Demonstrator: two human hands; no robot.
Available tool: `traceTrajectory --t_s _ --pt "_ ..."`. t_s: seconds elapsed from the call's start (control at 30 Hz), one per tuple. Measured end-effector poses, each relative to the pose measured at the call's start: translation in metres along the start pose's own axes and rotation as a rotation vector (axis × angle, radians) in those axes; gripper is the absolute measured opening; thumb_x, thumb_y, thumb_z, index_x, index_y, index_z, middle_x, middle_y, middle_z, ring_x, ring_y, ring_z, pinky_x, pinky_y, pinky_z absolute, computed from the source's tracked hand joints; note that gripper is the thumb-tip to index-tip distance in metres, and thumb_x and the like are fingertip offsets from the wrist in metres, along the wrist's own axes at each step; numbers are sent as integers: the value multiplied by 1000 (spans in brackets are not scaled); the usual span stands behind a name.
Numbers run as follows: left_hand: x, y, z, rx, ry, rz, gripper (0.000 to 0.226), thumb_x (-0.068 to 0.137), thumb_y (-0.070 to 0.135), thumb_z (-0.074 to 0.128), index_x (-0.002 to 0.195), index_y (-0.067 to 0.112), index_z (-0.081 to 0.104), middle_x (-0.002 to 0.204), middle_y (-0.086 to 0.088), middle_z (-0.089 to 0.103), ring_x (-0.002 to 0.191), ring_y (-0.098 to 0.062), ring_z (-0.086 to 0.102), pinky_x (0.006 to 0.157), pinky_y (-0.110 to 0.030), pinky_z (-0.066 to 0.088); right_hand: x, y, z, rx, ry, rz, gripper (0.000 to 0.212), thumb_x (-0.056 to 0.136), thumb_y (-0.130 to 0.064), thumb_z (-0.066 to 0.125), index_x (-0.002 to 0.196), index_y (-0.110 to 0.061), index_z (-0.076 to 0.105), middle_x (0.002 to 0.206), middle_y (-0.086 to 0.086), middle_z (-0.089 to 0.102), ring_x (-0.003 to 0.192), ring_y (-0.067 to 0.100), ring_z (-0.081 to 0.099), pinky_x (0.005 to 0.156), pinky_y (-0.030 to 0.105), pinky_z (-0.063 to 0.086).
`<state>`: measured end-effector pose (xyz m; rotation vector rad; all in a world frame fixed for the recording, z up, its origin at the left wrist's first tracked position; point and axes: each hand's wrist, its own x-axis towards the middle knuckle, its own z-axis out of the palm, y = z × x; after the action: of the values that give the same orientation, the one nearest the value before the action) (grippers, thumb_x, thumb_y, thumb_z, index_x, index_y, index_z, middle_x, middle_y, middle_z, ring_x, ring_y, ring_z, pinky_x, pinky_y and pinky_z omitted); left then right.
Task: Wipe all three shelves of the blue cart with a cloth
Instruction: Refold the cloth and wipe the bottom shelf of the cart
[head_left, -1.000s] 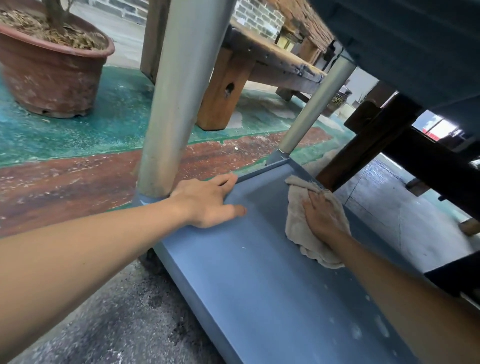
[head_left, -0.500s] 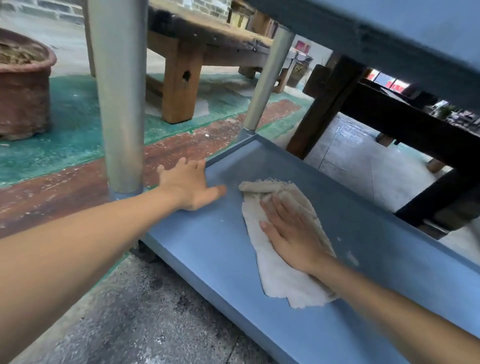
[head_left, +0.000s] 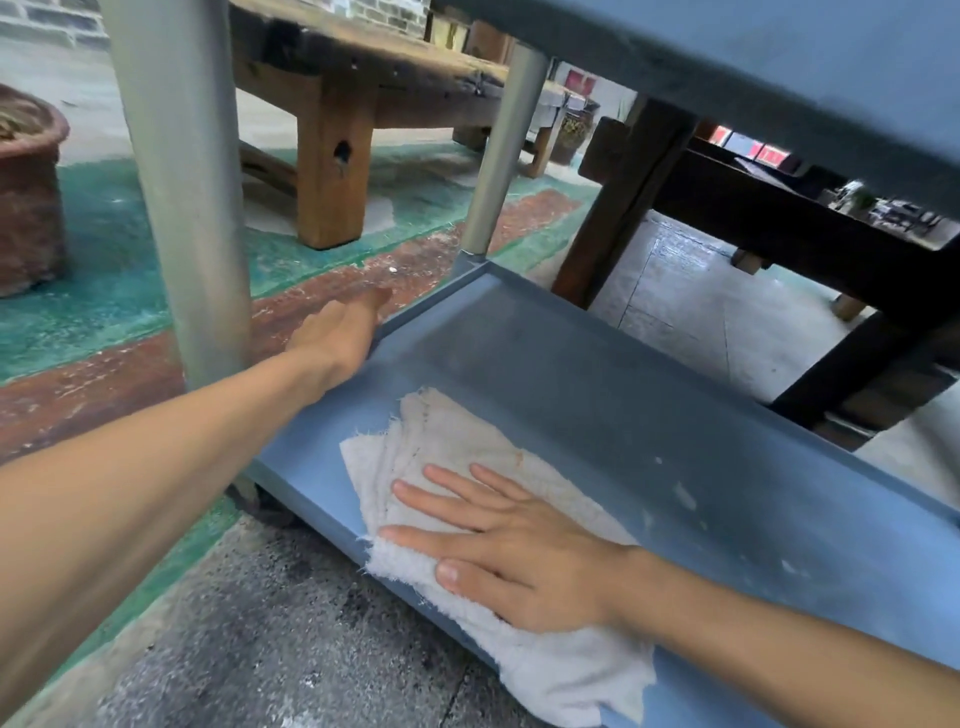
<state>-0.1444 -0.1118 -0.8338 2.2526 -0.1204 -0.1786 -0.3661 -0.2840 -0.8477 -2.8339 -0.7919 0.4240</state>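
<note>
The blue cart's bottom shelf (head_left: 597, 374) fills the lower middle of the head view, with a raised rim and pale specks on its right part. A frayed off-white cloth (head_left: 457, 452) lies flat on it near the front edge. My right hand (head_left: 519, 545) presses palm-down on the cloth, fingers spread. My left hand (head_left: 337, 332) rests on the shelf's left end rim, beside the near grey post (head_left: 182, 182). The underside of the shelf above (head_left: 779, 67) hangs over the top right.
A far grey post (head_left: 504, 140) stands at the shelf's back left corner. Behind are a wooden bench (head_left: 327, 156), a dark wooden table leg (head_left: 618, 208) and a clay plant pot (head_left: 26, 197) at far left. Rough painted floor (head_left: 291, 634) lies in front.
My right hand has dragged the cloth from the shelf's far left corner back toward the front edge. My left hand slid further along the left rim, off the shelf surface.
</note>
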Motion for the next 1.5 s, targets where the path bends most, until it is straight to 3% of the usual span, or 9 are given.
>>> traceTrajectory --t_s 0.27,0.6,0.7,0.87,1.03,1.1,1.2,1.33,1.5 --pt "-2 0 3 -108 38 -17 76 81 73 9 140 44 46 142 -3 57 128 -35 50 109 -51 34 90 14 -13 -13 88 -38 51 109 -58 26 159 -57 15 172 -26 -4 158 3 -15 124 34 -13" --pt "-4 -3 4 -44 54 4 92 71 87 9 114 29 68 121 -2 66 108 -31 57 89 -46 39 141 102 -46 -87 259 -65 51 111 -45 39 160 -33 37 169 -10 32 157 9 22 129 41 16" --pt "-6 -10 8 61 91 116 67 77 79 9 96 41 61 91 -5 58 92 -34 55 74 -42 34 140 143 -54 -42 310 89 51 112 -46 33 162 -34 33 170 -14 28 157 1 17 130 34 9" --pt "0 -21 14 146 113 96 80 79 76 7 109 27 62 105 -14 62 97 -37 56 75 -42 34 120 208 -66 25 267 477 58 111 -53 22 165 -34 13 174 -12 8 160 9 5 127 28 -7" --pt "2 -17 11 113 62 116 73 74 77 18 84 20 63 82 -5 54 83 -33 49 71 -42 34 81 257 -69 76 392 675 62 109 -56 26 164 -28 26 172 -6 21 158 16 20 130 43 9" --pt "-1 -19 9 133 41 158 57 76 75 23 91 40 66 73 -1 49 78 -31 46 66 -40 32 66 268 -63 116 446 689 63 108 -58 29 162 -27 32 170 -5 27 156 18 26 129 44 14" --pt "-5 -15 7 76 21 180 29 86 67 40 61 65 55 61 5 48 74 -33 48 59 -38 30 46 278 -52 130 470 732 64 107 -59 24 162 -28 33 171 -5 26 156 17 24 130 44 12" --pt "-4 -16 9 95 10 189 23 81 70 40 62 81 47 97 -2 67 95 -34 57 74 -40 35 28 270 -40 95 537 805 60 108 -56 28 161 -28 35 170 0 28 157 21 25 130 46 15" --pt "-9 -16 9 146 -6 231 28 79 70 33 104 72 47 130 -10 62 117 -38 57 80 -40 34 5 233 -22 157 400 917 73 103 -69 14 166 -36 -1 174 -9 -11 161 14 -7 130 40 -6"
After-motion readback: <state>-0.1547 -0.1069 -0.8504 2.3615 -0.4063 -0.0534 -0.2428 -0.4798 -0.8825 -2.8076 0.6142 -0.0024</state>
